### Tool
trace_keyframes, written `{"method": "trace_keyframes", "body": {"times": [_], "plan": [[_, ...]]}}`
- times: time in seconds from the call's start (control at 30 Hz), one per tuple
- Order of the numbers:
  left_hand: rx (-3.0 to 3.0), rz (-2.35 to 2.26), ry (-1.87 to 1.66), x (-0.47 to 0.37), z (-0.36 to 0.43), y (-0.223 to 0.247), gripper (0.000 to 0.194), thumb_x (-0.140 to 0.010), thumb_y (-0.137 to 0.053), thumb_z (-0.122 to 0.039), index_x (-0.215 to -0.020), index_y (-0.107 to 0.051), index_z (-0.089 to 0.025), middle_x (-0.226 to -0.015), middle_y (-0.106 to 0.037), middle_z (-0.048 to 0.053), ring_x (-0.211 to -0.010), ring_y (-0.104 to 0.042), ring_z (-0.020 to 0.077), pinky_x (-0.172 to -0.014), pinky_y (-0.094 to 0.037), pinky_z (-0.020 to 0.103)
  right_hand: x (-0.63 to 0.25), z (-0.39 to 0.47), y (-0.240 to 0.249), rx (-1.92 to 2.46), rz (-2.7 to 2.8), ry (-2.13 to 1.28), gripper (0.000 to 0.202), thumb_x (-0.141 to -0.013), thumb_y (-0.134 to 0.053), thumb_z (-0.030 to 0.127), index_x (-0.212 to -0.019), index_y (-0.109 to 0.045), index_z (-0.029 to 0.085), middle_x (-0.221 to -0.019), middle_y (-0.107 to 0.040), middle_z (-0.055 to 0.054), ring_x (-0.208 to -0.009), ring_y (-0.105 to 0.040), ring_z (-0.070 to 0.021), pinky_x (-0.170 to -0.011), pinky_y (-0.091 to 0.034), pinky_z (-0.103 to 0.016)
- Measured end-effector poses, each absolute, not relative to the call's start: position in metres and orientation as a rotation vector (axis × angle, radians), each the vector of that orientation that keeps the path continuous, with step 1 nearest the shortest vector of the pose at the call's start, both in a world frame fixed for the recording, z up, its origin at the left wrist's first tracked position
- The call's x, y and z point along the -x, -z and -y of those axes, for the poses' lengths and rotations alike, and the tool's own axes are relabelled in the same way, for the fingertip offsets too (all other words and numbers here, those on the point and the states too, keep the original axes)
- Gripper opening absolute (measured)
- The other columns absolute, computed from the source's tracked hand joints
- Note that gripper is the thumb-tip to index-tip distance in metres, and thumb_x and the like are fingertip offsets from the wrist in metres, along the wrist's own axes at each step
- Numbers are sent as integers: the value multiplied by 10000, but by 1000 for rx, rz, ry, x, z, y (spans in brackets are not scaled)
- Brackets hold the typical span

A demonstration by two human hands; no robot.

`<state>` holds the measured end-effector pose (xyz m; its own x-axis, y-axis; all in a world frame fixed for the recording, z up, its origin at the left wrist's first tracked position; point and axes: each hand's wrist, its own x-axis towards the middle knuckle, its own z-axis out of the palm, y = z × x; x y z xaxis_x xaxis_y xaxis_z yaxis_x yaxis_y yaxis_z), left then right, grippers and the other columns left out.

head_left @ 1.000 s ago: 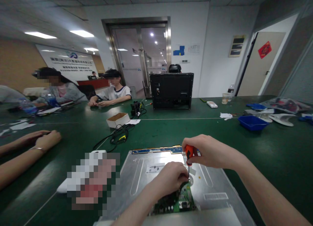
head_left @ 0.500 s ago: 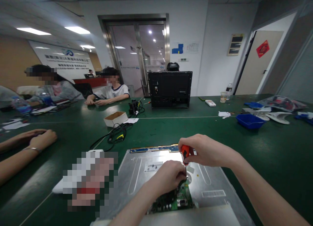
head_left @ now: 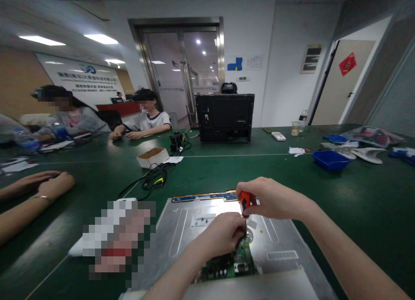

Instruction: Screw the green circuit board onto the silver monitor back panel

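A silver metal panel (head_left: 282, 274) lies flat on the green table, with a green circuit board (head_left: 241, 265) on it and a blue strip board (head_left: 204, 198) along its far edge. My right hand (head_left: 270, 198) is closed round the orange and black handle of a screwdriver (head_left: 245, 200), held upright with its shaft pointing down near the circuit board's far corner. Beside the shaft is my left hand (head_left: 223, 233), its fingers pinched together low over the board. What the fingertips hold, if anything, is hidden.
Left of the panel lie blurred-out items (head_left: 119, 239) and black cables (head_left: 152, 177) near a small open box (head_left: 153, 157). A black monitor (head_left: 225, 118) stands behind. At the right is a blue tray (head_left: 330, 160). Another person's hands (head_left: 55, 185) rest at the left.
My two hands and the screwdriver keep nearly the same place over the board. The view has shifted very slightly. Across the table, a seated person's hands have moved a little apart.
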<state>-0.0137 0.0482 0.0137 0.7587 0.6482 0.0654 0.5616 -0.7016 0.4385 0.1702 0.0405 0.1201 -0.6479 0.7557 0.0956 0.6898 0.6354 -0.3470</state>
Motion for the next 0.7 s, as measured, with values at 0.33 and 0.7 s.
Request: {"method": "trace_keyframes", "body": {"times": [0.33, 0.7], "plan": [[-2586, -916, -277, 13, -49, -12, 207, -780, -538, -18, -787, -668, -179, -885, -696, 39, -806, -617, 193, -668, -399, 239, -164, -30, -122, 1373, 2654, -122, 169, -786, -702, 288, -876, -571, 232, -768, -668, 3, -685, -595, -185, -543, -293, -263], [-2550, -939, -301, 13, -49, -12, 179, -764, -565, -21, -755, -663, -170, -781, -677, 21, -715, -594, 170, -617, -380, 226, -160, -28, -122, 1336, 2614, -131, 150, -815, -559, 148, -948, -542, 216, -854, -680, -18, -698, -600, -171, -546, -310, -264]]}}
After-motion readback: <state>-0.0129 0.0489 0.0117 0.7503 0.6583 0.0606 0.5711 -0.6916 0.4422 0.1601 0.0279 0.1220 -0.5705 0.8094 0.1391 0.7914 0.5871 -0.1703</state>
